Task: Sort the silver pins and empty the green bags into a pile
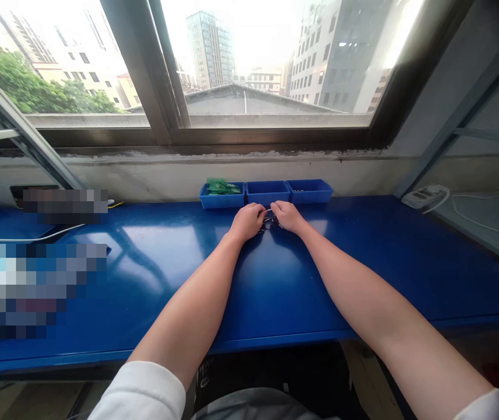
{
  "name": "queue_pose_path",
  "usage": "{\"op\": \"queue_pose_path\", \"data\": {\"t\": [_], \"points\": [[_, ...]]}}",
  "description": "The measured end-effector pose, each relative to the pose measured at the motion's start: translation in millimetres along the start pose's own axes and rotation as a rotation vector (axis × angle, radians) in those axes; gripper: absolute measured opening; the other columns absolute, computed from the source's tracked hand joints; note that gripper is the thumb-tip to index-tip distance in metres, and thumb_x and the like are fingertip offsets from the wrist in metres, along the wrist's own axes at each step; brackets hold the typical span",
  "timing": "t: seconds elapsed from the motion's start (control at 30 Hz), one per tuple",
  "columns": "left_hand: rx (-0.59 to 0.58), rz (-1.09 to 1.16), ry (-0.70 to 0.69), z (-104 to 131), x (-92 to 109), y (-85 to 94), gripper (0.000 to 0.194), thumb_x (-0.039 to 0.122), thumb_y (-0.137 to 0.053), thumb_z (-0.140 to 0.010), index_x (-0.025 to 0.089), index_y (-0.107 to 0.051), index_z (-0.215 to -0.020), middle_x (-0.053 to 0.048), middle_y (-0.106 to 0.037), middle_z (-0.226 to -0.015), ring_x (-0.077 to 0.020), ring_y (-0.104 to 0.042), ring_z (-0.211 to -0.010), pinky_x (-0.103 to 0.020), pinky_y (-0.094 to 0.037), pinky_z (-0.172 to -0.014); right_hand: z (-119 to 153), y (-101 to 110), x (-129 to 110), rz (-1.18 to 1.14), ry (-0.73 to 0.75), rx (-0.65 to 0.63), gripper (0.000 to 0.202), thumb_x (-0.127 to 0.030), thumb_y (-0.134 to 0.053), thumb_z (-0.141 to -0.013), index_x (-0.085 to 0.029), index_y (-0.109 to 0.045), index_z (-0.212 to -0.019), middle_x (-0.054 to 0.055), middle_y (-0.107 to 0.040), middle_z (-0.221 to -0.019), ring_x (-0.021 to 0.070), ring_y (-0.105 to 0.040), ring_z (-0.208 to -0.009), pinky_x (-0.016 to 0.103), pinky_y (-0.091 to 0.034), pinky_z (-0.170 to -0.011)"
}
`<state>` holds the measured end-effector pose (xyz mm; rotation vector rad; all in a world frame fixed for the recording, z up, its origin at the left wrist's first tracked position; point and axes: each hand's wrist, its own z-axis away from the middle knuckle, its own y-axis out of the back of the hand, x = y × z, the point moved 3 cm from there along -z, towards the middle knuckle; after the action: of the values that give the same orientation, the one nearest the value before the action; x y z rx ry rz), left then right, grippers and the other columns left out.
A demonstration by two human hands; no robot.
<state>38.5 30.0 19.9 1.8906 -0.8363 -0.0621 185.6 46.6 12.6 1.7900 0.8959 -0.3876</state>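
My left hand point(248, 221) and my right hand point(288, 216) are close together over the blue table, just in front of the bins. Both are closed in a pinch. Between the fingertips shows a small thin pale piece point(269, 210), its ends hidden by the fingers; its kind is too small to tell. Beneath the fingers lie several small dark, shiny pieces point(267, 220), partly covered by the hands.
Three joined blue bins stand behind my hands: the left bin point(222, 201) holds green packets point(222, 186), the right bin point(311, 198) small bits. A power strip point(425, 196) lies at right. Blurred items and a white cable point(52, 236) occupy the left.
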Motion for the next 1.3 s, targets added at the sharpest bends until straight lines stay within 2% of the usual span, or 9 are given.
{"op": "queue_pose_path", "data": {"t": [0.3,0.5,0.67,0.8,0.93,1.03,1.13,1.23,1.3], "points": [[0.011,-0.057,0.053,0,-4,0.3,0.030,0.030,-0.037,-0.092,0.019,-0.064,-0.087,-0.007,-0.065,-0.090,-0.0186,-0.059,-0.080,-0.028,-0.043,-0.067,2,5,-4,-0.506,0.015,0.066,0.024,-0.041,-0.063,-0.071,-0.017,-0.064,-0.075,0.003,-0.068,-0.069,0.0188,-0.064,-0.070,0.030,-0.049,-0.069],[0.035,-0.035,0.077,0,-4,1.4,0.028,0.035,-0.040,-0.091,0.019,-0.062,-0.099,-0.007,-0.066,-0.099,-0.0200,-0.060,-0.090,-0.029,-0.045,-0.076,2,7,-1,-0.568,-0.017,0.107,0.019,-0.034,-0.066,-0.068,-0.017,-0.069,-0.074,0.005,-0.071,-0.074,0.0215,-0.067,-0.076,0.032,-0.051,-0.075],[0.067,-0.030,0.166,-1,-5,2.6,0.035,0.036,-0.045,-0.089,0.016,-0.055,-0.116,-0.010,-0.063,-0.112,-0.0216,-0.058,-0.101,-0.030,-0.045,-0.086,-1,17,7,-0.431,-0.063,0.348,0.027,-0.026,-0.060,-0.070,-0.015,-0.069,-0.093,0.008,-0.071,-0.093,0.0206,-0.065,-0.088,0.032,-0.049,-0.085],[0.058,-0.048,0.186,0,-6,2.3,0.034,0.034,-0.046,-0.088,0.016,-0.056,-0.115,-0.010,-0.063,-0.112,-0.0223,-0.058,-0.102,-0.032,-0.045,-0.086,0,26,12,-0.092,-0.186,0.500,0.041,-0.022,-0.050,-0.075,-0.014,-0.062,-0.113,0.010,-0.067,-0.108,0.0237,-0.055,-0.107,0.038,-0.041,-0.097],[0.035,-0.060,0.172,0,-6,1.7,0.030,0.032,-0.046,-0.087,0.018,-0.058,-0.111,-0.009,-0.063,-0.109,-0.0222,-0.059,-0.100,-0.032,-0.046,-0.086,2,28,15,0.204,-0.331,0.458,0.059,-0.025,-0.051,-0.075,-0.016,-0.046,-0.132,0.012,-0.058,-0.122,0.0310,-0.040,-0.117,0.051,-0.033,-0.098],[0.023,-0.067,0.167,1,-6,1.4,0.028,0.031,-0.046,-0.087,0.019,-0.059,-0.108,-0.008,-0.063,-0.108,-0.0216,-0.059,-0.099,-0.031,-0.046,-0.085,3,27,20,0.297,-0.409,0.376,0.072,-0.031,-0.056,-0.071,-0.021,-0.035,-0.140,0.011,-0.040,-0.142,0.0346,-0.035,-0.117,0.055,-0.033,-0.094],[0.023,-0.068,0.160,2,-7,0.9,0.028,0.030,-0.045,-0.086,0.020,-0.060,-0.107,-0.007,-0.063,-0.108,-0.0213,-0.059,-0.098,-0.031,-0.047,-0.084,3,24,24,0.330,-0.436,0.303,0.078,-0.035,-0.060,-0.068,-0.024,-0.033,-0.140,0.009,-0.021,-0.151,0.0377,-0.031,-0.119,0.056,-0.033,-0.092],[0.015,-0.069,0.165,2,-8,-0.2,0.028,0.030,-0.045,-0.086,0.020,-0.060,-0.107,-0.006,-0.063,-0.108,-0.0215,-0.059,-0.098,-0.031,-0.047,-0.083,1,21,24,0.318,-0.386,0.313,0.076,-0.034,-0.060,-0.067,-0.023,-0.036,-0.138,0.010,-0.019,-0.151,0.0382,-0.029,-0.121,0.056,-0.033,-0.093],[-0.006,-0.074,0.172,2,-9,-1.7,0.029,0.031,-0.045,-0.085,0.020,-0.060,-0.107,-0.006,-0.063,-0.109,-0.0216,-0.059,-0.098,-0.031,-0.048,-0.083,0,19,23,0.297,-0.321,0.351,0.070,-0.031,-0.058,-0.068,-0.022,-0.041,-0.135,0.012,-0.027,-0.147,0.0369,-0.030,-0.121,0.055,-0.034,-0.094]]}}
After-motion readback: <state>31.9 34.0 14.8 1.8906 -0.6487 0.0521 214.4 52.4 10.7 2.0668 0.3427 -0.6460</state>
